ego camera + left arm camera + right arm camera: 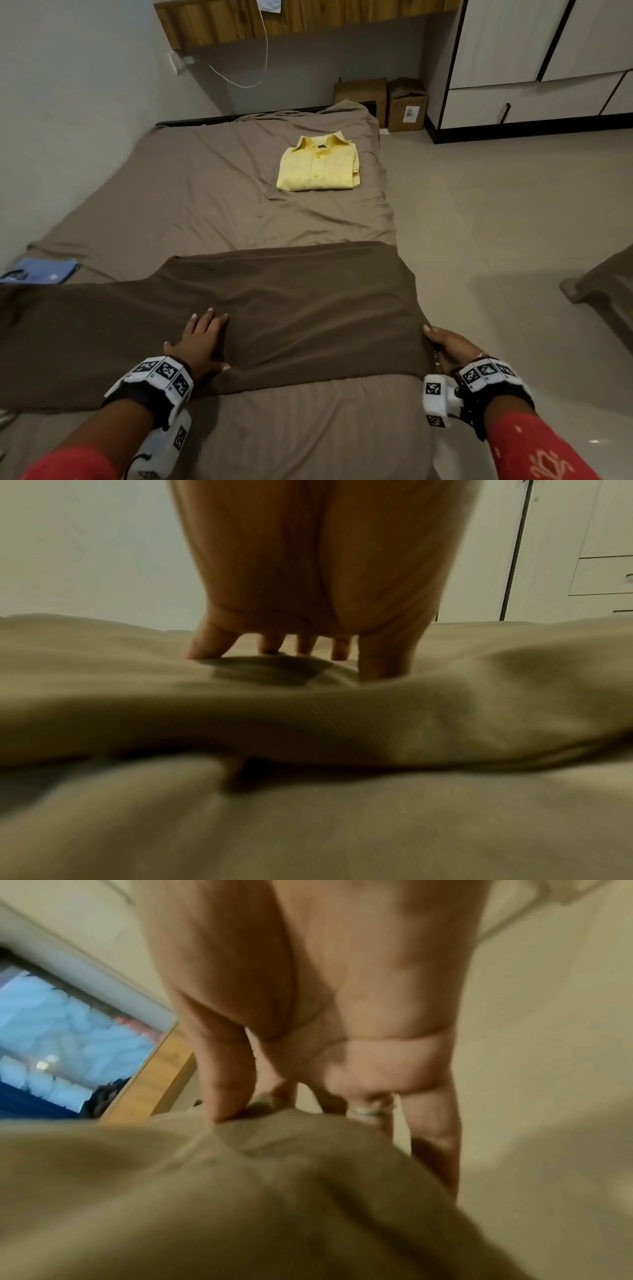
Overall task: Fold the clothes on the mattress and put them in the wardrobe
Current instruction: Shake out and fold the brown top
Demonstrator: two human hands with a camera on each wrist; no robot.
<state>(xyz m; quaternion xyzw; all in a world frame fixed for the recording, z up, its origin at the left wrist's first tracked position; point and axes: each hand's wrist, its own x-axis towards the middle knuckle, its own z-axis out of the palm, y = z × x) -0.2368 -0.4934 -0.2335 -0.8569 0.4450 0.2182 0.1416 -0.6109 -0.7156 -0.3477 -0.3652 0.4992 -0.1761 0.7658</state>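
A dark brown garment lies spread across the near part of the mattress, which has a taupe sheet. My left hand lies flat on the garment with straight fingers pressing the cloth. At the mattress's right edge my right hand grips the garment's right end, thumb on top and fingers curled beneath. A folded yellow shirt rests farther up the mattress on the right. The white wardrobe stands at the far right.
A folded blue cloth lies at the mattress's left edge. Two cardboard boxes stand beyond the mattress by the wardrobe. A wooden shelf with a hanging white cable is on the far wall. Tiled floor runs along the right.
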